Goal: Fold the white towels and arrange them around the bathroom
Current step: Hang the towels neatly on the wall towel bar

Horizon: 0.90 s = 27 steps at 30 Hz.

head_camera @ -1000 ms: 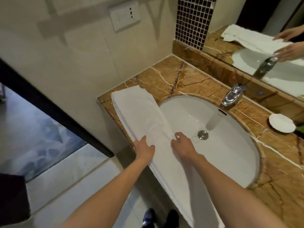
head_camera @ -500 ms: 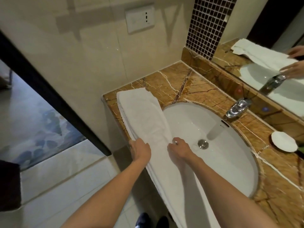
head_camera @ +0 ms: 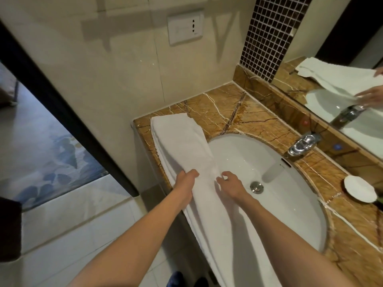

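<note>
Risk first, at the left: could lose the towel (head_camera: 182,139) over the counter (head_camera: 217,108) edge to the floor (head_camera: 62,235), since lying as a long folded strip right along that edge, near end trailing off toward the feet. Gripped at its outer edge by the left hand (head_camera: 186,184), thumb on top, fingers wrapped out of sight underneath. Pinched at its inner edge by the right hand (head_camera: 231,186), fingers curled tight on a small fold of cloth. Would skew the stacked layers and spoil the fold if pulled harder on one side than the other.

Further right, could drop the inner edge into the sink (head_camera: 279,204); cannot tell whether wet. Beyond that: drain (head_camera: 256,186), tap (head_camera: 303,142), white dish (head_camera: 359,191) at the counter's far right, mirror (head_camera: 323,38) behind. All well apart from the towel. In the way: only the sink's hollow, leaving no flat bed under the inner edge to press a crease against.
</note>
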{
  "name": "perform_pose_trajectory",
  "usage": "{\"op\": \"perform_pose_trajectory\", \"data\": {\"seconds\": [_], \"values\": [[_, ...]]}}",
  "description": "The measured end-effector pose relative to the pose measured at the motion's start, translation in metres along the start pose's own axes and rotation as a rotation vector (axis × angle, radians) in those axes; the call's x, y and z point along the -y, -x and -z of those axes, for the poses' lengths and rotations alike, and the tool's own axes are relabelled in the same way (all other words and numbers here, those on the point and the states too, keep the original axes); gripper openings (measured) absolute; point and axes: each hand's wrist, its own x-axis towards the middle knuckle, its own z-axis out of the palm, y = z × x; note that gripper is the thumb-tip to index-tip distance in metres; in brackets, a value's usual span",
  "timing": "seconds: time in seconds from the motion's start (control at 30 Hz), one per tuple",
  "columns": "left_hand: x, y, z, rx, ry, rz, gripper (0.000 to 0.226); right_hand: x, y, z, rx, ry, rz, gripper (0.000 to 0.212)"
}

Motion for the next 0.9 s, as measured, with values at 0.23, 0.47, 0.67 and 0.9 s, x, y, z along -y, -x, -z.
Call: {"op": "perform_pose_trajectory", "data": {"seconds": [0.23, 0.47, 0.67, 0.9], "values": [[-0.05, 0.02, -0.021, 0.167, 0.098, -0.035, 0.038, 0.037, 0.002, 0.02, 0.015, -0.147, 0.049, 0.055], [-0.094, 0.034, -0.031, 0.331, 0.089, -0.036, 0.035, 0.095, 0.01, 0.042, 0.126, -0.628, -0.058, 0.058], [-0.133, 0.039, -0.031, 0.392, 0.072, -0.097, 0.025, 0.131, 0.011, 0.06, 0.305, -0.843, 0.1, 0.051], [-0.176, 0.054, -0.028, 0.431, 0.118, -0.175, 0.033, 0.17, 0.025, 0.075, 0.415, -1.137, 0.137, 0.059]]}}
